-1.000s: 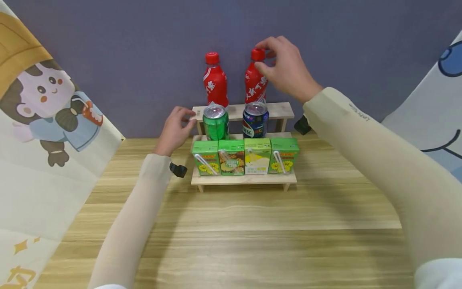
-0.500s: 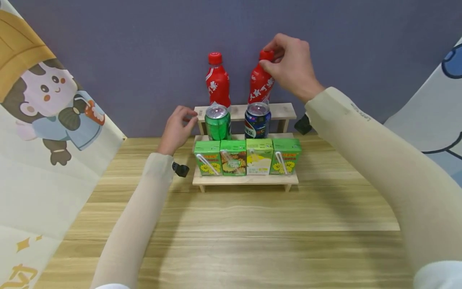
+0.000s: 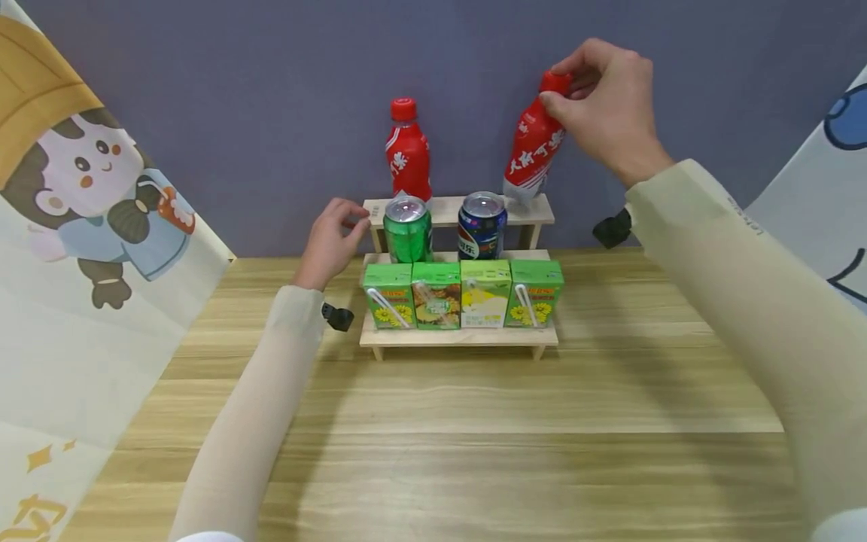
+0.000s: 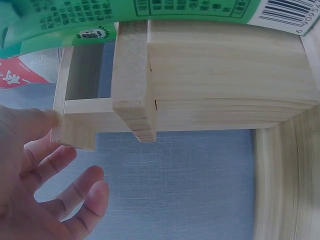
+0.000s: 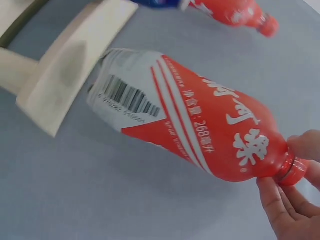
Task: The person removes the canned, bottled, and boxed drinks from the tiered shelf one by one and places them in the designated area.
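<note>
My right hand pinches the red cap and neck of a red soda bottle with a clear bottom. In the head view the bottle leans, its base at the right end of the top shelf. The right wrist view shows its barcode side and the fingers around the neck. My left hand is at the left end of the wooden step rack, fingers loosely bent. In the left wrist view its thumb overlaps the corner of the shelf board. Another red soda bottle stands upright on the top shelf.
A green can and a dark blue can stand on the middle step. Several juice boxes line the lowest step. Behind rises a grey-blue partition; the wood-grain table extends in front.
My right hand has closed on the right bottle's cap, raised it and carried it rightward, tilting it. The left hand has stayed at the shelf's left end.
</note>
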A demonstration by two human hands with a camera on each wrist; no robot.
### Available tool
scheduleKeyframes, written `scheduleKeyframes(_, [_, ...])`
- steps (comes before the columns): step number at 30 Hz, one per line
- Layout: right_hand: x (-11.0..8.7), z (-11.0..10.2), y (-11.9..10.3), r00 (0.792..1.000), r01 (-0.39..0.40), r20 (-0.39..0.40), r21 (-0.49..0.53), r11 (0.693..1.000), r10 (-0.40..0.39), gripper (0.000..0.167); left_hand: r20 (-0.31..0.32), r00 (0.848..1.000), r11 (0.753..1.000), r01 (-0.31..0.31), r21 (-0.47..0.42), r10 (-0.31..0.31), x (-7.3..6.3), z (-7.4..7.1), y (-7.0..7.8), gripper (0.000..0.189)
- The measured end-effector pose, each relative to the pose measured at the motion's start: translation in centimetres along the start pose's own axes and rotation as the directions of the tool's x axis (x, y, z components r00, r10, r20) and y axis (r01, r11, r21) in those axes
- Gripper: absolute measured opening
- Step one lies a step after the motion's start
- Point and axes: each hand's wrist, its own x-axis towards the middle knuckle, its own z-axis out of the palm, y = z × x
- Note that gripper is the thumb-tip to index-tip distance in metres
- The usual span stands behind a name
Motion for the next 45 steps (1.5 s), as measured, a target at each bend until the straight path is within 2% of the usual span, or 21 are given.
scheduleKeyframes(8, [-1.0,-4.0,3.0,0.995,-0.080,-0.063,0.015,0.997,0.081,0.037,0.003,1.000,1.000,-0.011,-0.003,0.011,0.0,-0.1,-0.2,0.025])
scheduleKeyframes(14, [-1.9,-4.6,5.8,0.990,-0.142,0.017,-0.025,0.990,0.142,0.039,0.001,1.000,1.000,-0.016,-0.004,0.016,-0.1,-0.3,-0.5,0.025])
scheduleKeyframes(19, [-2.6,-3.6,8.5,0.987,-0.132,0.089,-0.051,0.990,0.137,0.037,0.004,1.000,1.000,-0.019,0.001,0.019,0.0,-0.2,-0.7,0.026])
scheduleKeyframes(27, [-4.3,-0.6,11.7,0.980,-0.081,0.178,-0.072,0.994,0.093,0.034,0.013,1.000,1.000,0.008,0.000,-0.008,0.0,-0.2,-0.8,0.027])
scheduleKeyframes(35, [-5.0,1.8,13.0,0.968,-0.096,0.229,-0.054,0.994,0.106,0.032,0.015,1.000,1.000,0.018,-0.004,-0.017,-0.1,-0.3,-0.9,0.029])
scheduleKeyframes(45, [-5.7,4.0,13.8,0.959,-0.115,0.256,-0.037,0.993,0.120,0.029,0.010,1.000,1.000,0.020,0.000,-0.020,-0.3,-0.3,-0.7,0.028])
